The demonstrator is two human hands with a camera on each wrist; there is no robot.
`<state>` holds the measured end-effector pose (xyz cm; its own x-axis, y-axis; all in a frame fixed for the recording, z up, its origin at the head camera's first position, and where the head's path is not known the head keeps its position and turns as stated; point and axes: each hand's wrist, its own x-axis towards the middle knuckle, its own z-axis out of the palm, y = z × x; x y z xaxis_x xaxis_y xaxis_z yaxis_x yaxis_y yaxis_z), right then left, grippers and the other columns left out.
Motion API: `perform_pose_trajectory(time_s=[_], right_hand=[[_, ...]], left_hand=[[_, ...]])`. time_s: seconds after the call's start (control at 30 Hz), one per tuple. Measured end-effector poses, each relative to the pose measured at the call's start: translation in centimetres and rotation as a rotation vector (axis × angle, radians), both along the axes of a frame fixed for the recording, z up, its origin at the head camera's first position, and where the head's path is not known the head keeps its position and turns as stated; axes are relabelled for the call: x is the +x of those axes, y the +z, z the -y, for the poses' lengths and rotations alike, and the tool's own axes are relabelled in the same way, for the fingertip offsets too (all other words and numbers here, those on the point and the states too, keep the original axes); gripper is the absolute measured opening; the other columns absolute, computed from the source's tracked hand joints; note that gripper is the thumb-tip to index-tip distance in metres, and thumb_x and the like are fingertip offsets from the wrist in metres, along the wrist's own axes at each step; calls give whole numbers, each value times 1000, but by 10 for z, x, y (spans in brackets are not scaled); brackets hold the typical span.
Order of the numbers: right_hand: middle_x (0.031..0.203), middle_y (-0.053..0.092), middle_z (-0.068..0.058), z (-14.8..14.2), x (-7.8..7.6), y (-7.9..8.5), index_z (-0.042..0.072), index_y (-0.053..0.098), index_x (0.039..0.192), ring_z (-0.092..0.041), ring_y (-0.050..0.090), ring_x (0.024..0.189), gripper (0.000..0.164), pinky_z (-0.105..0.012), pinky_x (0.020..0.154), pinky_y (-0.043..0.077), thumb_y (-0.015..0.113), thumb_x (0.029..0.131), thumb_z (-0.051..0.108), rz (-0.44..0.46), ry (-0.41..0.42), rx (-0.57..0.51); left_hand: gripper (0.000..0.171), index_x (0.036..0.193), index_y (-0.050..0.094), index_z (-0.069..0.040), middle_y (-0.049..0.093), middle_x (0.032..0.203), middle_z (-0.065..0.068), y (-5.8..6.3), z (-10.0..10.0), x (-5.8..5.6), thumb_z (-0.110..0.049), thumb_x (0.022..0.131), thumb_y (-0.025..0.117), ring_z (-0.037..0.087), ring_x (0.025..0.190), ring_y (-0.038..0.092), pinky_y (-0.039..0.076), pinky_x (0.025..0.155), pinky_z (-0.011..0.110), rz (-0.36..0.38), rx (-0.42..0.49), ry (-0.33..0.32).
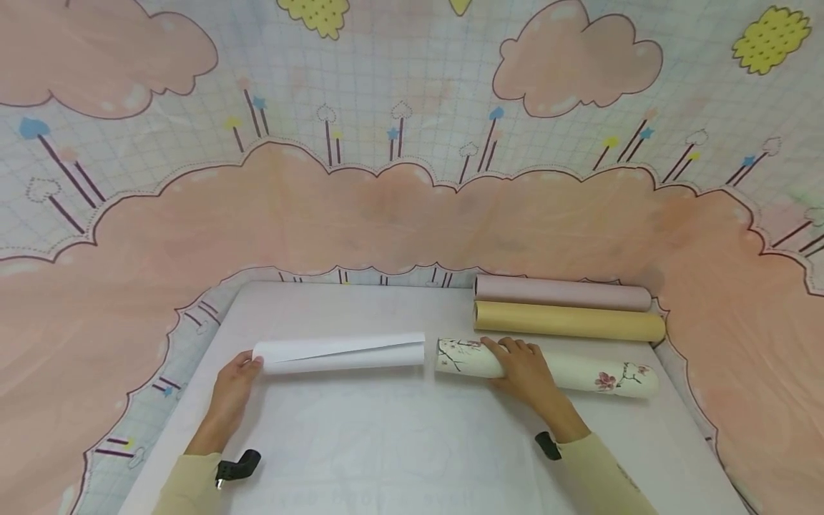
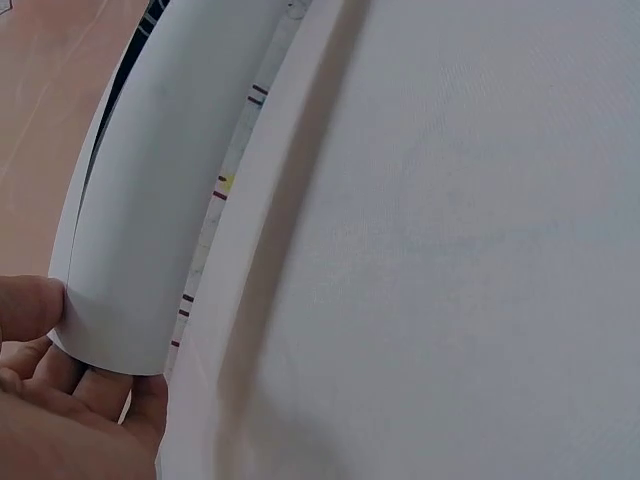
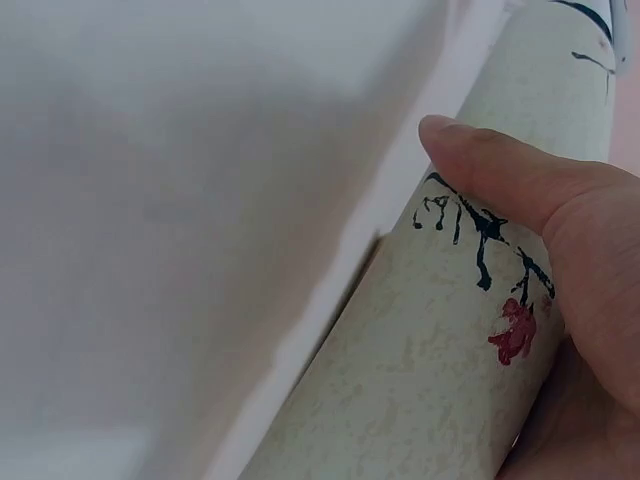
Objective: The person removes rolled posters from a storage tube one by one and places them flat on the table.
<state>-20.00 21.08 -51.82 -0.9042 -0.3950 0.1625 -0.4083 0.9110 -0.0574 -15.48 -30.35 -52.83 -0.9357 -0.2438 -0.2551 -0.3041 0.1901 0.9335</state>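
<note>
My left hand (image 1: 234, 386) pinches the left end of a white paper roll (image 1: 347, 357), whose loose edge runs slantwise along its length. In the left wrist view the thumb lies on the outside of this roll (image 2: 150, 220) and the other fingers are at its end. To the right, a cream wallpaper roll (image 1: 579, 370) with dark branches and red blossoms lies slightly slanted. My right hand (image 1: 524, 368) grips it from above, left of its middle. The right wrist view shows the thumb reaching across the patterned roll (image 3: 430, 330). A narrow gap separates the two rolls' facing ends.
Behind the cream roll lie a yellow roll (image 1: 566, 321) and a pinkish roll (image 1: 560, 292), side by side at the back right. A white cover spreads over the table (image 1: 386, 436). Cloud-patterned cloth (image 1: 386, 222) rises behind it and along both sides.
</note>
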Motion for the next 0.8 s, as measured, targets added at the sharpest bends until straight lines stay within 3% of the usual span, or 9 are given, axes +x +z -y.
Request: perform_pose_trajectory(time_s=[0.2,0.53,0.8], right_hand=[[125,63,-13,-17,1,-3,21,48,144,-38,60,115,84,-59,96,45,87,70,35,6,-8,-7],[123,64,-13,-55,3,-5,19,51,141,-39,60,113,82,-60,95,44,88,69,34,-21,11,5],[125,63,-13,-83,-1,-7,19,50,142,-40,60,114,82,-62,95,43,87,71,37,-8,32,25]], left_hand=[[58,148,27,9,32,153,26,0,3,0,-31,107,34,32,141,27,17,122,51,-6,40,24],[55,147,32,6,37,151,20,2,1,2,-33,107,35,22,133,34,21,121,48,-43,33,31],[56,146,33,5,38,150,19,4,-2,0,-35,107,34,25,135,33,20,121,50,-63,24,44]])
